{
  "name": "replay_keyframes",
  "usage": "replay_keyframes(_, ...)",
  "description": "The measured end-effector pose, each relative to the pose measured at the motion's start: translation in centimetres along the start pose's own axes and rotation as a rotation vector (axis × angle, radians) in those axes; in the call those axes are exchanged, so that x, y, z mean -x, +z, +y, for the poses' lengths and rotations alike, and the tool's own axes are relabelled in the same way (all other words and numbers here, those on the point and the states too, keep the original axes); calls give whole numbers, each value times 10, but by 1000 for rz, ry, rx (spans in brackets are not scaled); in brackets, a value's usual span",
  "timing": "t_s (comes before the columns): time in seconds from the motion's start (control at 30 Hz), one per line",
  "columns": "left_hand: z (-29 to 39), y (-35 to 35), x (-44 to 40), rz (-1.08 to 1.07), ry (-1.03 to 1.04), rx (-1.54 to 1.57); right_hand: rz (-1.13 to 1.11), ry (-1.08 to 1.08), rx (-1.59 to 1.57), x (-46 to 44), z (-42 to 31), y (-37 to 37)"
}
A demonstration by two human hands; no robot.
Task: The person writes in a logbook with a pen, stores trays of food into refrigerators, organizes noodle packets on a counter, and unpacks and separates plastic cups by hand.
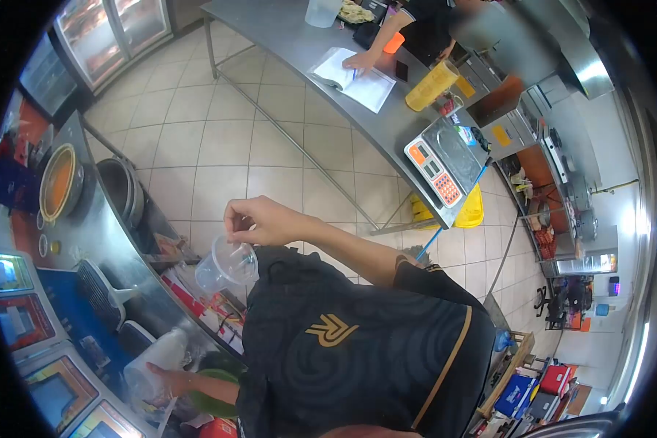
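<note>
My right hand (259, 223) is raised in front of my body, fingers pinched at the rim of a clear plastic cup (230, 264). The cup is tilted and hangs beside the steel counter's edge. Lower left, my left hand (166, 381) is closed against a stack of clear plastic cups (155, 359) in thin plastic wrapping. Part of that hand is hidden by the cups and wrapping. Near my left forearm lies a green bowl-shaped thing (217, 390), partly covered by the arm.
A steel counter (135, 248) on the left carries a large pot (60, 182) of orange contents. Across the tiled floor, a steel table (270, 33) holds a weighing scale (442, 164), a yellow cylinder (432, 85) and an open notebook (369, 87) under another person's hand (359, 63).
</note>
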State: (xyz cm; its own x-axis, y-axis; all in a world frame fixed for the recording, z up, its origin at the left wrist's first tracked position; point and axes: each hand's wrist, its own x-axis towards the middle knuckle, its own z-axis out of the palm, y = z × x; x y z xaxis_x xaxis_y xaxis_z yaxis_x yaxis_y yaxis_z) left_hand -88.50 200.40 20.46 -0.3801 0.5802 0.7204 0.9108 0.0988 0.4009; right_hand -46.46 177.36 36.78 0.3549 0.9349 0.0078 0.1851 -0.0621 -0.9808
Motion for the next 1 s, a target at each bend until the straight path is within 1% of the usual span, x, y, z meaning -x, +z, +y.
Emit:
replay_keyframes(0.03, 10, -14, -8, 20, -18, 216, 0, 15, 9, 2, -1, -1)
replay_keyframes(0.1, 34, -24, -11, -3, -299, 371, -16, 50, 16, 4, -3, -1)
replay_keyframes(0.17, 32, -28, -17, -16, -481, 424, -19, 62, 7, 4, 14, 4)
replay_keyframes(0.2, 28, -27, -18, -20, -530, 401, -21, 68, 6, 4, 22, 6)
replay_keyframes(0.27, 1, 3, -18, -79, -522, 236, -31, 94, 17, 7, 22, 10)
replay_keyframes(0.3, -50, 37, -18, -140, -451, 82, -34, 107, 19, 8, 23, 10)
replay_keyframes(0.37, -85, 46, -18, -200, -383, -108, -11, 106, 50, 12, 40, 19)
replay_keyframes(0.4, -94, 52, -12, -192, -416, -123, 0, 95, 77, 10, 49, 19)
replay_keyframes(0.47, -98, 47, -8, -238, -299, -276, -3, 115, 82, 9, 56, 21)
replay_keyframes(0.5, -101, 44, -5, -294, -154, -413, -10, 123, 85, 10, 60, 23)
replay_keyframes(0.57, -73, 18, -4, -332, -204, -224, -7, 163, 59, 8, 68, 27)
replay_keyframes(0.6, -29, -16, -5, -297, -384, 107, -12, 182, 49, 8, 69, 29)
replay_keyframes(0.63, -10, -32, -3, -325, -479, 323, -17, 209, 9, 6, 71, 31)
replay_keyframes(0.67, 10, -48, -1, -339, -587, 530, -32, 216, 9, 3, 72, 30)
replay_keyframes(0.7, 13, -56, -1, -429, -614, 614, -47, 228, 4, 0, 73, 30)
replay_keyframes(0.73, 9, -71, -2, -464, -634, 614, -67, 249, -13, 0, 76, 35)
replay_keyframes(0.77, 6, -87, -2, -499, -653, 613, -62, 265, -98, -2, 76, 38)
replay_keyframes(0.83, 28, -81, 4, -424, -727, 575, -85, 189, -22, -9, 77, 40)
replay_keyframes(0.87, 18, -77, 7, -428, -720, 617, -91, 158, 16, -8, 76, 43)
replay_keyframes(0.9, 2, -72, 13, -438, -711, 652, -76, 245, -81, -9, 79, 49)
replay_keyframes(0.93, -14, -68, 18, -449, -701, 690, -115, 245, -48, -12, 81, 51)
replay_keyframes(1.0, 7, -81, 19, -301, -587, 760, -190, 249, 15, -16, 78, 55)
